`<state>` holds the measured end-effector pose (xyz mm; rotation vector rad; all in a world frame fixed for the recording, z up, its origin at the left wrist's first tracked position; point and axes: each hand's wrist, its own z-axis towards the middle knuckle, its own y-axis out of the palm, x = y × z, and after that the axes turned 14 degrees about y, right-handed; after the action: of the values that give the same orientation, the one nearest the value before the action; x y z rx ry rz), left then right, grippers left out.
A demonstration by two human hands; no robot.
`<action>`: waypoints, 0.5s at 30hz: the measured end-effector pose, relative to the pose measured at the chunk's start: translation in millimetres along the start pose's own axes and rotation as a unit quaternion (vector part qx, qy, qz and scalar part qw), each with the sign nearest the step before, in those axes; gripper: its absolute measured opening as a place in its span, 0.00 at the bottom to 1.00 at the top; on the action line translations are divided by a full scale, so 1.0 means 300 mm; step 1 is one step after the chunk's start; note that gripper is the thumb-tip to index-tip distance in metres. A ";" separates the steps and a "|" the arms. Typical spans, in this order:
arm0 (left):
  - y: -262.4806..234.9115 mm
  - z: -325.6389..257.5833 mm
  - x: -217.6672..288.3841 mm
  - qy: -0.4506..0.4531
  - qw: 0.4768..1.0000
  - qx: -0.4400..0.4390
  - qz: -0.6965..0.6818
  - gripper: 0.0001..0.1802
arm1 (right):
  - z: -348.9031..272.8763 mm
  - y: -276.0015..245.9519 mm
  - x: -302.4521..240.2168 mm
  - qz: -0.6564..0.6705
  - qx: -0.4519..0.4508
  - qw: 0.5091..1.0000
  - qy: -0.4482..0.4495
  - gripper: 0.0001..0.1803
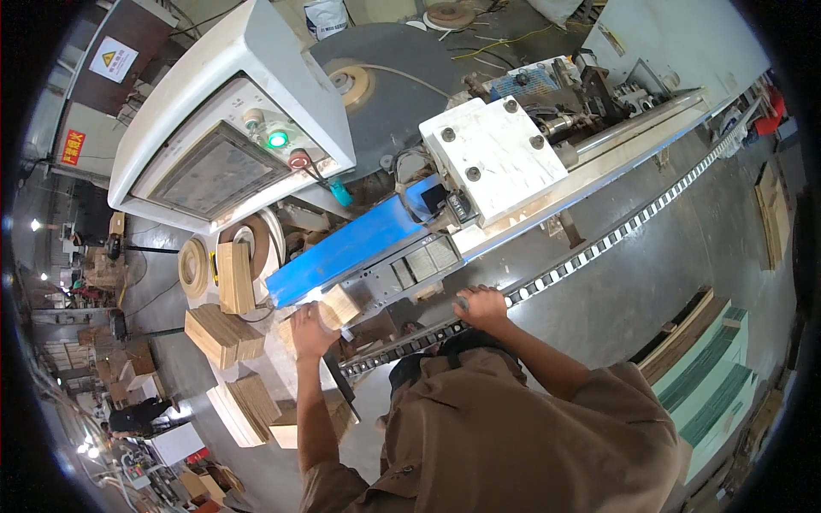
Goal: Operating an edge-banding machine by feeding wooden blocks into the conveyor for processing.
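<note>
Grey handle [463,302]: mostly hidden inside right fingers [486,299]
Distant person [141,416]: left of left fingers [305,320], too small to tell
White cabinet [688,43]: beyond right fingers, cut off

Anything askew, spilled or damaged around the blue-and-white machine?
Nothing clearly broken. Slightly untidy: a thin yellow cord lies loose behind the machine, and the white cover has brownish smudges on its otherwise plain top. Nothing stands out by the left hand or right hand.

Fisheye distortion bends straight edges near black corners; the floor [611,295] shows soft glare, small lamps [36,225] shine far left, a green light [277,139] glows.
</note>
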<state>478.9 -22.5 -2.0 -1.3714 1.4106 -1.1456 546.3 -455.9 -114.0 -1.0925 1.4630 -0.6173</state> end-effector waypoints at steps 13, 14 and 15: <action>0.190 0.343 0.429 0.158 0.983 0.087 -0.030 0.42 | 0.001 0.032 0.022 -0.008 -0.040 0.999 -0.011 0.27; 0.205 0.343 0.445 0.158 0.981 0.109 -0.026 0.38 | -0.002 0.028 0.020 -0.007 -0.042 0.999 -0.011 0.27; 0.221 0.338 0.462 0.158 0.981 0.107 -0.025 0.38 | -0.003 0.022 0.020 0.000 -0.024 1.000 -0.019 0.25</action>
<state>554.9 -167.7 -86.1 -1.1142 1.4264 -1.5528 544.1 -458.4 -122.4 -1.1359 1.4504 -0.5619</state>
